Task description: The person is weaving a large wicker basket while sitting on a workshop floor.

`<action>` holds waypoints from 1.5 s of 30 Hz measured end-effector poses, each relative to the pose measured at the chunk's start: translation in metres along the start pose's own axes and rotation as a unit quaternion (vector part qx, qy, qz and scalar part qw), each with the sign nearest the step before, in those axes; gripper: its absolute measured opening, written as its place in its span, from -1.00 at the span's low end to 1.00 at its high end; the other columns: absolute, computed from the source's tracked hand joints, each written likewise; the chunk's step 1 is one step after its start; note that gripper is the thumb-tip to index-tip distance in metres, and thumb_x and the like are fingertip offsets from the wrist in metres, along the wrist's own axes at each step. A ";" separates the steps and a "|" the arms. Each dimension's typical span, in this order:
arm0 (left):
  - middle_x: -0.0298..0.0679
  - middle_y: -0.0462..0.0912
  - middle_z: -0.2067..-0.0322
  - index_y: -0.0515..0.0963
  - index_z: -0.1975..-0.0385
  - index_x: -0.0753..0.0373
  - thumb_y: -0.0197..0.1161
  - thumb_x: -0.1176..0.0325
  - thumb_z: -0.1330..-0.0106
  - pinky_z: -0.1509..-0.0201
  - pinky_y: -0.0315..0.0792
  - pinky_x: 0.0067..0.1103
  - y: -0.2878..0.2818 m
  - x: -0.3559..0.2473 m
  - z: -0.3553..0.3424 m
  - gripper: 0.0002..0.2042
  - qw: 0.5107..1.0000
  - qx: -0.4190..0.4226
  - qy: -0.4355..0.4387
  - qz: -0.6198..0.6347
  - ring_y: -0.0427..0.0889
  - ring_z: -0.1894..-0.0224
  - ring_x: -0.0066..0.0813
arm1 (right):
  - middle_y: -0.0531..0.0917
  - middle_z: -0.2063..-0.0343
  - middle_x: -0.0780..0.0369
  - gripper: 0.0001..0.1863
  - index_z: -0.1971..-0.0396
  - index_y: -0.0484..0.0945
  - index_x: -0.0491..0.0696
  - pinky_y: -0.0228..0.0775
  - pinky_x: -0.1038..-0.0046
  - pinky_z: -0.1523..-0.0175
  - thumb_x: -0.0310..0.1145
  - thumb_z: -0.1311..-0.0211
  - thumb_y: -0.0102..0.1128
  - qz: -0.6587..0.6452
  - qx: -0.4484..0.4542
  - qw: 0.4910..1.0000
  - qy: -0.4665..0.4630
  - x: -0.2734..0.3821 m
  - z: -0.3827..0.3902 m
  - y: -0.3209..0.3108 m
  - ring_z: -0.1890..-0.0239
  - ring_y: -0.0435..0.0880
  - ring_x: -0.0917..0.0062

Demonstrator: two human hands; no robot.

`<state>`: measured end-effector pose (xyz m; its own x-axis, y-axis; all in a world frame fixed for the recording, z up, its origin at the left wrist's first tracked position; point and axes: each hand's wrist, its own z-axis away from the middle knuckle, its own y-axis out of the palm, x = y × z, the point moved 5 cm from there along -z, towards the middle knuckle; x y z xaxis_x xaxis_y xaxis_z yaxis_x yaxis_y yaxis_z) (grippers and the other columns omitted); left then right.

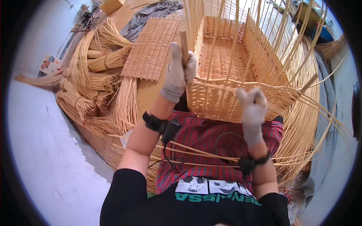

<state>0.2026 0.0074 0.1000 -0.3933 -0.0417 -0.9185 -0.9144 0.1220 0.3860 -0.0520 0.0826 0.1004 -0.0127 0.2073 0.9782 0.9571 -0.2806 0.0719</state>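
Observation:
A rectangular wicker basket (222,58) rests in front of me, its near wall above my lap. Tall upright canes (236,26) rise from its rim. At the near left corner my left hand (177,71), in a pale knit glove, is closed round a thick wooden stick (184,47), the thumb lying along it. My right hand (253,107), gloved too and smeared by motion, is curled in front of the near wall. Something brownish shows between its fingers, too blurred to name. Another wooden stick (310,82) juts out at the near right corner, beside several loose strands.
Bundles of cane (85,98) lie on the floor at left, beside a flat woven panel (152,47). Long loose canes (301,124) spread along the right side. A red striped cloth (203,139) covers my lap, with strands across it. A white wall (49,150) stands at left.

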 end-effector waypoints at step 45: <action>-0.17 0.79 0.36 0.64 0.27 0.22 0.54 -0.41 -0.10 0.14 0.57 -0.34 -0.017 -0.002 0.013 -0.31 0.844 -0.220 -0.106 -0.478 0.77 0.27 -0.20 | 0.73 0.25 0.26 -0.87 -0.04 0.49 -0.08 0.65 0.43 0.03 -0.39 -0.68 0.04 -0.051 0.190 0.949 -0.245 0.050 0.032 0.025 0.23 0.74 0.52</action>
<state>0.2203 0.0179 0.0939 0.5266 0.2718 -0.8055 -0.7699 -0.2492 -0.5874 -0.0200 0.1157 0.1450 -0.0640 0.6521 0.7555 0.9946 0.1038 -0.0053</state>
